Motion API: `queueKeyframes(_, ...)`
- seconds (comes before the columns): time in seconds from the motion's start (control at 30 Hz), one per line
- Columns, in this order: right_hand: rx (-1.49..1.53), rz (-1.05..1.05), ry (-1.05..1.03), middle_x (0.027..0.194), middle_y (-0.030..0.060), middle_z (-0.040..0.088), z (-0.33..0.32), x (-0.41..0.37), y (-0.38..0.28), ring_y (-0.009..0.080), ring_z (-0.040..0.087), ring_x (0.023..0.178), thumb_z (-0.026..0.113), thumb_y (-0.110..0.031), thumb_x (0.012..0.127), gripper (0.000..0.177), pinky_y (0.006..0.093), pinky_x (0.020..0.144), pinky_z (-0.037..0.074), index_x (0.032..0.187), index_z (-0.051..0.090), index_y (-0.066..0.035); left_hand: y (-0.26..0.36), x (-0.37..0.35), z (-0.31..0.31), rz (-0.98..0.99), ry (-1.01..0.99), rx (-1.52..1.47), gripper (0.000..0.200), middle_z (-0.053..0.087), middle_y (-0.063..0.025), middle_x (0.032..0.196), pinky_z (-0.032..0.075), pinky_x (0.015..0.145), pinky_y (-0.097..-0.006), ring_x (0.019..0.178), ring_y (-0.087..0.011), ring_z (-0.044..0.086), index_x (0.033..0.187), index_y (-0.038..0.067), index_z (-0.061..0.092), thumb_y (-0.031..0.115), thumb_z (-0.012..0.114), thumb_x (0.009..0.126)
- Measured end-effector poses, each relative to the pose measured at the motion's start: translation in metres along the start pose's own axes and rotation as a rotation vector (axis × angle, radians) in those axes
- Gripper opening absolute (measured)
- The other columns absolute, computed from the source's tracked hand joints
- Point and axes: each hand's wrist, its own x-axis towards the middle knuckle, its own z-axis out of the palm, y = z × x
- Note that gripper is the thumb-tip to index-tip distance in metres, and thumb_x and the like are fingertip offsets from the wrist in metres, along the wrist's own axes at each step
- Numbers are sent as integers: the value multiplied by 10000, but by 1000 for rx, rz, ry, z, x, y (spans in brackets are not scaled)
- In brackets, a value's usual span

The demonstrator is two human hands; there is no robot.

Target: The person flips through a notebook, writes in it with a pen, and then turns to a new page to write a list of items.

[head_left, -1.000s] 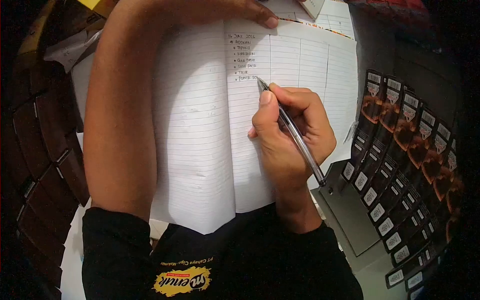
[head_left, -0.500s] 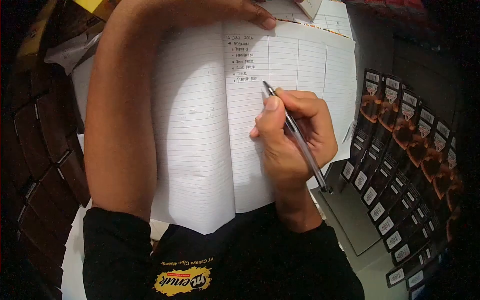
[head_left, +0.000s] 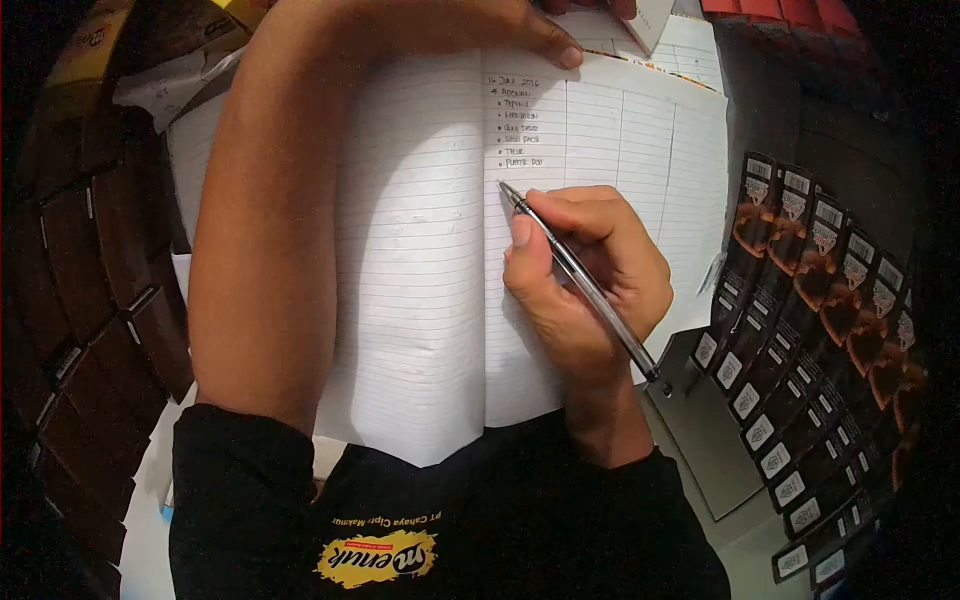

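An open lined notebook point(head_left: 420, 300) lies in front of me, with a short handwritten list point(head_left: 518, 125) under a date at the top of its right page. My right hand point(head_left: 600, 270) is closed around a clear pen with a dark tip point(head_left: 590, 280), its point at the start of a line just below the list. At the notebook's top edge is my left hand point(head_left: 555, 35), its thumb resting on the page edge; its other fingers are mostly cut off by the frame, near a small pale card or box point(head_left: 652, 22).
Rows of dark printed packages point(head_left: 800, 380) stand at the right, brown boxes point(head_left: 90, 290) at the left. Red packs point(head_left: 780, 12) are at the top right, and a yellow box point(head_left: 90, 40) is at the top left. More ruled paper point(head_left: 695, 50) lies behind the notebook.
The pen has moved from the end of the last list entry down and left to the start of the line below. The whole view has shifted slightly.
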Motion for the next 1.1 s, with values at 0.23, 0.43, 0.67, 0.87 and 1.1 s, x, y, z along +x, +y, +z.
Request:
queueKeyframes(0.23, 2, -71, 53, 915, 147, 717, 4, 0, 7, 124, 718, 755, 802, 77, 821, 198, 226, 600, 583, 995, 707, 66, 1, 4, 9, 58, 49, 8, 527, 727, -153, 1253, 546, 1064, -354, 1147, -230, 699, 1293, 8, 676, 127, 888, 826)
queueKeyframes(0.43, -9, -71, 76, 916, 138, 718, 6, -1, 8, 109, 709, 751, 799, 72, 829, 187, 219, 591, 567, 994, 714, 66, 5, 0, -1, 50, -21, -55, 540, 729, -152, 1240, 547, 1058, -351, 1140, -228, 699, 1284, 5, 681, 126, 900, 806)
queueKeyframes(0.67, -39, -33, 55, 908, 130, 717, 5, 1, 6, 92, 689, 733, 796, 79, 835, 185, 218, 587, 542, 1003, 721, 63, -9, 3, 3, 69, -7, -71, 535, 728, -155, 1235, 544, 1065, -353, 1142, -231, 699, 1281, 8, 684, 117, 898, 804)
queueKeyframes(0.87, -7, -17, 69, 908, 128, 717, 7, 1, 5, 91, 686, 729, 801, 72, 835, 180, 219, 595, 544, 995, 718, 65, 10, -13, 13, 69, 132, 89, 529, 723, -160, 1260, 535, 1080, -355, 1165, -236, 695, 1287, 6, 681, 104, 888, 811)
queueKeyframes(1.1, -3, -4, 67, 905, 124, 717, 4, 0, 6, 97, 687, 722, 801, 64, 842, 165, 224, 597, 548, 982, 713, 62, 12, 0, -4, -28, -20, -78, 530, 721, -161, 1278, 515, 1103, -360, 1197, -232, 684, 1303, 12, 678, 113, 881, 824)
